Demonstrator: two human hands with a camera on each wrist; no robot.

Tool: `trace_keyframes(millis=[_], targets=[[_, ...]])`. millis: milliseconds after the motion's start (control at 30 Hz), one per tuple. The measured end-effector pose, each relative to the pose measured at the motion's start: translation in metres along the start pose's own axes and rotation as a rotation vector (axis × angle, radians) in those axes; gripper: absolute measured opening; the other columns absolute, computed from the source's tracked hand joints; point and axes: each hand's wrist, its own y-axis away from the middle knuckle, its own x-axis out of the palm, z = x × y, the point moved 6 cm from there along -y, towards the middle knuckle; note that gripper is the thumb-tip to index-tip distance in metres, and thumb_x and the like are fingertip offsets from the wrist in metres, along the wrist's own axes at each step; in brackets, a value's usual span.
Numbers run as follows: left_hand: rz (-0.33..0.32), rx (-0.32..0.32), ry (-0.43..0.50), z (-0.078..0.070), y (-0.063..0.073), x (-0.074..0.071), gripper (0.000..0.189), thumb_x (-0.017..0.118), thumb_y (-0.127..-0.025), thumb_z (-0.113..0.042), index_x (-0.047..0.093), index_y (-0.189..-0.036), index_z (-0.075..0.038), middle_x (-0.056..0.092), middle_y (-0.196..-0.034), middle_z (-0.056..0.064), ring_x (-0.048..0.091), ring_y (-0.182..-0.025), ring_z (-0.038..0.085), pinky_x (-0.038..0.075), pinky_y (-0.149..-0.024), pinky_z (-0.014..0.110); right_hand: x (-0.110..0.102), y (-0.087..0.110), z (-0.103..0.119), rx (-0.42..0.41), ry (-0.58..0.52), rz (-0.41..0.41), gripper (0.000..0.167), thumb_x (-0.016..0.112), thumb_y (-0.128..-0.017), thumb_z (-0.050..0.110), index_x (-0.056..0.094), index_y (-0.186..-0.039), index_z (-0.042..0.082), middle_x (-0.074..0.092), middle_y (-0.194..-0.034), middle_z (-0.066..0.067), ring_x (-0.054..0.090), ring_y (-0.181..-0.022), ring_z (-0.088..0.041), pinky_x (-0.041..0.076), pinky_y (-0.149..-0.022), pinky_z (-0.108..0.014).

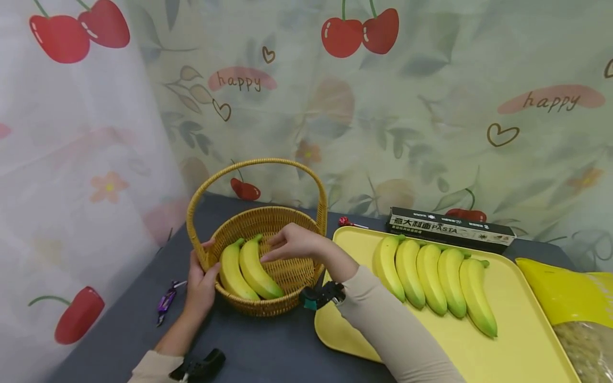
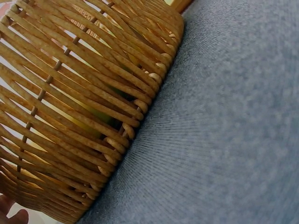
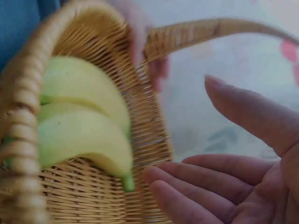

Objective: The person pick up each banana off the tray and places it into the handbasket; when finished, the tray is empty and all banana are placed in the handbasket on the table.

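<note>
A woven basket (image 1: 301, 271) with a tall arched handle stands on the dark table. Two bananas (image 1: 257, 271) lie side by side in its left half, stems toward the back. My left hand (image 1: 201, 284) grips the basket's left rim at the foot of the handle; in the left wrist view only a bit of a finger shows beside the weave. Over the basket's opening, just right of the bananas, is my right hand (image 1: 293, 243). The right wrist view shows its thumb (image 3: 247, 109) spread from straight fingers, with nothing between them.
Right of the basket, a yellow tray (image 1: 517, 298) bears a row of several bananas (image 1: 433, 279). Behind it sits a black pasta box (image 1: 450, 230), and a red lollipop (image 1: 351, 223) lies nearby. A purple-wrapped candy (image 1: 166, 304) is at left, a yellow bag (image 1: 570, 292) at right.
</note>
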Motion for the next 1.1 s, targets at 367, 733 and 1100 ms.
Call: trace_keyframes(millis=[367, 733, 1100], targets=[[-0.001, -0.009, -0.006, 0.0, -0.001, -0.001, 0.041, 0.039, -0.088, 0.013, 0.034, -0.129, 0.008, 0.045, -0.133, 0.002, 0.045, -0.121, 0.003, 0.038, -0.096, 0.009, -0.014, 0.062, -0.012, -0.078, -0.171, -0.047, 0.06, 0.065, -0.086, 0.025, 0.042, -0.138, 0.003, 0.046, -0.14, -0.014, 0.048, -0.127, -0.024, 0.043, -0.101, -0.036], [0.006, -0.021, -0.033, 0.002, -0.001, 0.001, 0.043, 0.039, -0.088, 0.013, 0.033, -0.13, 0.009, 0.042, -0.136, 0.011, 0.043, -0.123, 0.003, 0.037, -0.096, 0.008, -0.015, 0.11, -0.062, -0.112, -0.24, -0.18, 0.074, 0.065, -0.086, 0.028, 0.029, -0.144, -0.001, 0.028, -0.15, -0.019, 0.026, -0.138, -0.033, 0.027, -0.11, -0.046], [0.005, -0.033, -0.033, 0.0, 0.001, 0.002, 0.043, 0.038, -0.088, 0.013, 0.033, -0.131, 0.008, 0.04, -0.138, 0.012, 0.042, -0.126, 0.006, 0.037, -0.096, 0.009, -0.028, 0.145, -0.103, -0.045, -0.265, -0.364, 0.074, 0.065, -0.086, 0.029, 0.029, -0.145, 0.004, 0.03, -0.15, -0.015, 0.025, -0.139, -0.03, 0.023, -0.112, -0.045]])
